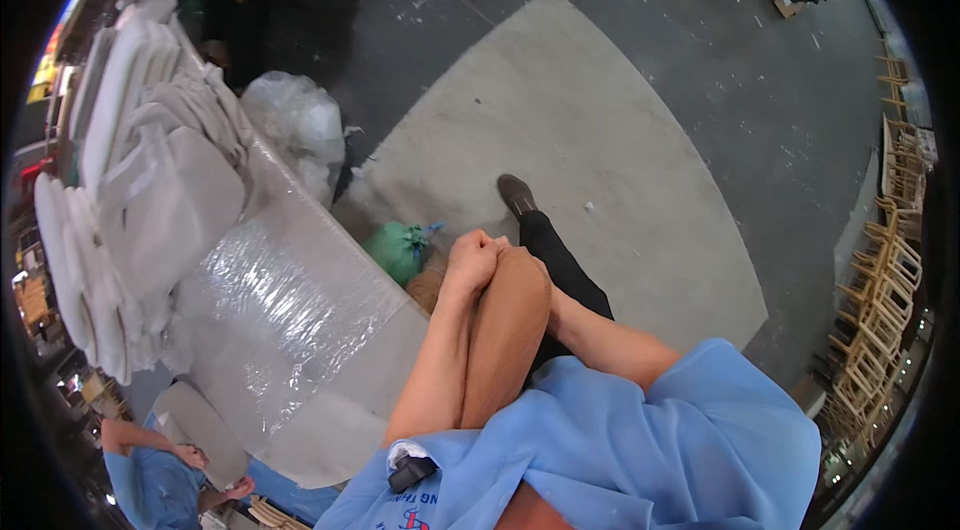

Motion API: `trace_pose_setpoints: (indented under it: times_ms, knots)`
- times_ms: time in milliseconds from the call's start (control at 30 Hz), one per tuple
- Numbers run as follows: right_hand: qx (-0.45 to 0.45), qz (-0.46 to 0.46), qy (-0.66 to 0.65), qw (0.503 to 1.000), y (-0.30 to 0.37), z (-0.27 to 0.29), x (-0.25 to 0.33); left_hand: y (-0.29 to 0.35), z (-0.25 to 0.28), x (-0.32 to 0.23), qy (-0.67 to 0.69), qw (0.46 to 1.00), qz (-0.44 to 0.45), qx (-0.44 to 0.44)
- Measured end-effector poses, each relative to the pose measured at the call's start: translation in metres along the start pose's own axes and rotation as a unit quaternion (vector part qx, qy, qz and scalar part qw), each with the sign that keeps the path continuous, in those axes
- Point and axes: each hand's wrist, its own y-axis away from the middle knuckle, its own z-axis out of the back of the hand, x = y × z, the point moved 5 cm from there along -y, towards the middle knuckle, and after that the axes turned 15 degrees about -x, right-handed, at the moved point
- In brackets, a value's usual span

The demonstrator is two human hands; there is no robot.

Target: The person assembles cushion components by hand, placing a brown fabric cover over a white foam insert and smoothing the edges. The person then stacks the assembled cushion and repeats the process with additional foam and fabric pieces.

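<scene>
gripping the tip of a brown curved piece [508, 335] with left hand [474, 258]; cannot tell right hand's state behind it.

Clear plastic film [285, 275] gleaming glossy across desk [310, 445]; brown piece [508, 330] looking smooth, matt; blue cloth shirt [680, 440] wrinkling.

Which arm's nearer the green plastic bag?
Left. The left arm runs up close on the bag's right side; the right arm is farther right, across the smooth brown rounded piece.
</scene>
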Motion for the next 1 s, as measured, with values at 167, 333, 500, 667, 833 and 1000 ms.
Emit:
trace_pose_setpoints:
  times_ms: [167, 333, 500, 667, 833, 1000]
  knots:
    - [-0.143, 0.039, 0.105, 0.983, -0.019, -0.010, 0.018, -0.028, 0.004, -0.003, 0.004, 1.000, -0.012, 0.007]
    - [-0.227, 0.024, 0.226, 0.947, -0.034, -0.004, 0.012, -0.027, 0.007, 0.029, 0.013, 1.000, -0.002, 0.016]
    - [-0.135, 0.167, 0.405, 0.889, -0.082, 0.017, -0.014, -0.022, 0.017, 0.047, 0.030, 1.000, -0.005, -0.003]
    - [-0.205, 0.037, 0.187, 0.960, -0.055, -0.009, -0.006, -0.027, 0.022, 0.049, 0.040, 0.998, 0.003, 0.041]
    - [-0.219, 0.339, 0.214, 0.890, -0.018, 0.000, 0.066, -0.022, 0.015, 0.060, 0.102, 0.987, 0.062, 0.109]
    - [0.035, 0.454, 0.281, 0.845, 0.058, -0.083, 0.068, -0.010, 0.017, 0.037, 0.160, 0.978, 0.078, 0.104]
